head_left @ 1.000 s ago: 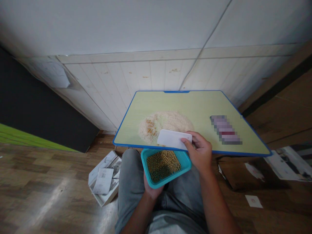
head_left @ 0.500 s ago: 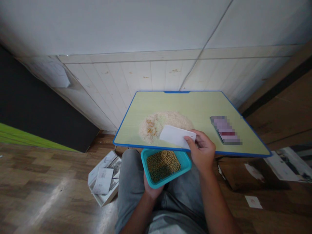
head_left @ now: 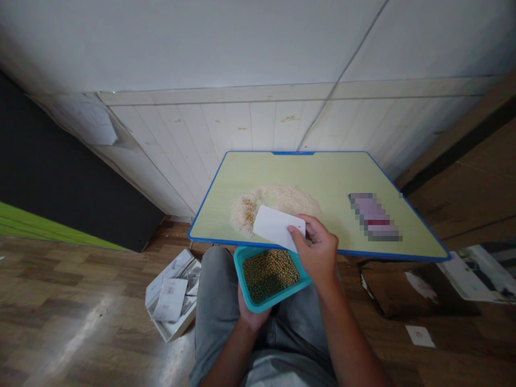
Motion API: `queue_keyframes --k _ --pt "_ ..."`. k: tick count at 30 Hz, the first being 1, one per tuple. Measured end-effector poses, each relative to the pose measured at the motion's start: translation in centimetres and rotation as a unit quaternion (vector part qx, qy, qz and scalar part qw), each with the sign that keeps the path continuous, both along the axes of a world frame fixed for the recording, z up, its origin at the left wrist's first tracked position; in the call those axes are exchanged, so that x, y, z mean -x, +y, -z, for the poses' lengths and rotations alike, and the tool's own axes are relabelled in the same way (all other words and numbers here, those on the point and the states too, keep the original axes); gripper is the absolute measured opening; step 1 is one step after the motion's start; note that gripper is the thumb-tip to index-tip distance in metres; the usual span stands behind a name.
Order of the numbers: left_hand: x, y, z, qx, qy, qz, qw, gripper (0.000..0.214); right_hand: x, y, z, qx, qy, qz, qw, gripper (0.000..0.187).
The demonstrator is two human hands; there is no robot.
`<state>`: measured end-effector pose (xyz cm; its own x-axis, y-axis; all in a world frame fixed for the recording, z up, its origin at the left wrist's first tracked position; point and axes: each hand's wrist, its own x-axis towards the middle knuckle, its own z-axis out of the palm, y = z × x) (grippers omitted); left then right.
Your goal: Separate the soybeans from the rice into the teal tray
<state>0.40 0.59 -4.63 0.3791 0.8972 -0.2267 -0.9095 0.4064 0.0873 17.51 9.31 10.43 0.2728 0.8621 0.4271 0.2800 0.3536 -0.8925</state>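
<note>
My right hand [head_left: 319, 244] pinches a white card [head_left: 278, 227] by its right end, thumb on top. The card is tilted over the near part of a spread of rice [head_left: 292, 199] on the table. Yellow grains [head_left: 249, 210] lie among the rice left of the card. Below the table's front edge, my left hand [head_left: 253, 314] holds a turquoise plastic tub [head_left: 258, 307] from underneath, most of its fingers hidden. Round greenish and tan beans [head_left: 272, 271] cover the tub's bottom.
The small table [head_left: 334, 172] has a blue rim and stands against a panelled wall. On its right side lies a blurred-out phone [head_left: 373, 216]. An open white box [head_left: 173, 301] with papers sits on the floor at left, and a brown box [head_left: 403, 293] at right.
My right hand has slid the card to the left across the rice, closer to the yellow grains. The tub and my left hand stay where they were.
</note>
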Motion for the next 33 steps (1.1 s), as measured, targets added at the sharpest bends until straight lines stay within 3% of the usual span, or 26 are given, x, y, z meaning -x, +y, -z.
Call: queue_keyframes --k 13,18,23,27,33 --pt "0.4 -0.5 1.3 0.01 0.013 -0.013 1.0 0.059 -1.7 1.3 0.9 0.0 0.001 0.114 0.994 0.021" --pt "0.4 -0.5 0.9 0.007 0.02 -0.015 1.0 0.058 -2.5 2.6 0.8 0.002 0.015 0.135 0.991 0.026" --pt "0.3 -0.3 0.2 -0.006 0.021 -0.015 1.0 0.059 -2.3 4.3 -0.4 -0.019 0.042 0.097 0.994 0.023" --pt "0.5 -0.2 0.7 -0.025 0.02 -0.009 0.999 0.065 -1.7 6.7 -1.3 -0.038 0.039 0.036 0.998 0.02" --pt "0.9 -0.4 1.9 -0.044 0.024 -0.009 0.999 0.069 -1.3 8.4 -0.3 -0.05 0.014 -0.045 0.998 0.016"
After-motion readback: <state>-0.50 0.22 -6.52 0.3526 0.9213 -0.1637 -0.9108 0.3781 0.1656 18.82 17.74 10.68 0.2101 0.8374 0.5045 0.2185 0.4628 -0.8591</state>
